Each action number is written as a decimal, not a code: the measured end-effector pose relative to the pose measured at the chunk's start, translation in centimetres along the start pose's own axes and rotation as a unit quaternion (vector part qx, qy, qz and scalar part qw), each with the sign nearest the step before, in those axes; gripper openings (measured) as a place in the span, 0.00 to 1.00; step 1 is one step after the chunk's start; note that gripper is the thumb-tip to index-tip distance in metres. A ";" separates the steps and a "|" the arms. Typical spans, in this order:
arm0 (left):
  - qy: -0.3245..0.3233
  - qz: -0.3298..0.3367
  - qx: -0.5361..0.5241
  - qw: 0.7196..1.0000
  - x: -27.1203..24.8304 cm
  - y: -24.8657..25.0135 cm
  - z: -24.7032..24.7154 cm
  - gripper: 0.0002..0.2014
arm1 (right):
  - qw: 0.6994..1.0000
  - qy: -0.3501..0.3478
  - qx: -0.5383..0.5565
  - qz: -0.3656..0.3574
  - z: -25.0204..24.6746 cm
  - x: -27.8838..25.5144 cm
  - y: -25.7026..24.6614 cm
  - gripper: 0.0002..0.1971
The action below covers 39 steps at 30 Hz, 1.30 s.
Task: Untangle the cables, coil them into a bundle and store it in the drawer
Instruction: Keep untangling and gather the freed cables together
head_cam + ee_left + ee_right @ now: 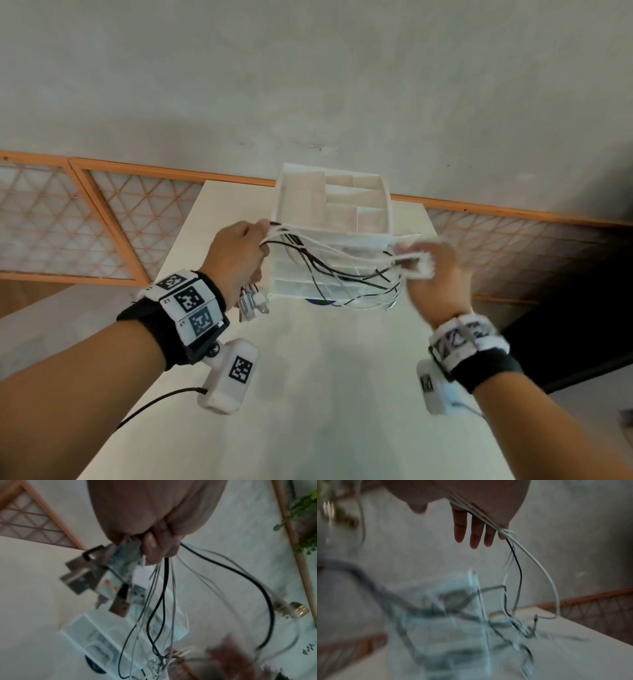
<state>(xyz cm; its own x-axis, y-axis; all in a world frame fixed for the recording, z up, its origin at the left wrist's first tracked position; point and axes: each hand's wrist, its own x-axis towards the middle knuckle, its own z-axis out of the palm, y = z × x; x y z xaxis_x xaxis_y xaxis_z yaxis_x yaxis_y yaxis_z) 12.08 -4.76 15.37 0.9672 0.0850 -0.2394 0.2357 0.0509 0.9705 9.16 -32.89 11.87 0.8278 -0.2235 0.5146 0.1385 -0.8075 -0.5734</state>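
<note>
Cables [329,263] stretch between left hand [236,253] and right hand [435,274]; markers unreadable.

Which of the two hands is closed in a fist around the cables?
The left hand: its fingers are curled round the cables. The right hand has straight fingers, and the cables only run across its palm.

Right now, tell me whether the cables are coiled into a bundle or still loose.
Still loose: the cables hang in slack loops between the left hand and right hand, in front of the drawer unit.
</note>
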 end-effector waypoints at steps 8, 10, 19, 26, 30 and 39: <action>-0.112 0.086 0.072 0.987 -0.9 1.8 -0.7 0.13 | 0.931 -0.364 -0.005 0.035 2.5 -4.5 0.7 0.28; -0.138 0.088 0.101 0.981 -1.4 1.6 -0.1 0.16 | 0.964 -0.238 0.118 -0.016 1.6 -2.4 -3.2 0.17; -0.165 0.082 0.190 0.964 -2.7 1.1 -0.7 0.24 | 0.948 -0.180 0.234 -0.117 2.5 -1.7 -9.4 0.06; -0.197 0.073 0.196 0.958 -3.3 0.7 -0.2 0.24 | 0.947 -0.198 0.196 -0.161 3.5 -2.7 -11.4 0.05; -0.199 0.088 0.209 0.953 -3.6 0.7 0.1 0.25 | 0.948 -0.192 0.202 -0.156 3.5 -2.9 -11.4 0.02; -0.221 0.133 0.286 0.923 -4.3 1.3 1.0 0.28 | 0.965 -0.228 0.014 -0.132 2.5 -2.5 -11.5 0.08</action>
<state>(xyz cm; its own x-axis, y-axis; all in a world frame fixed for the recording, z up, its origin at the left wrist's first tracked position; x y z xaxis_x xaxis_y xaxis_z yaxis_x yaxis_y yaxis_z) 8.31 -6.11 17.67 0.9126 -0.4012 -0.0785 -0.1254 -0.4575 0.8803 6.85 -21.65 15.56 0.9134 0.2566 0.3160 0.3874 -0.7867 -0.4807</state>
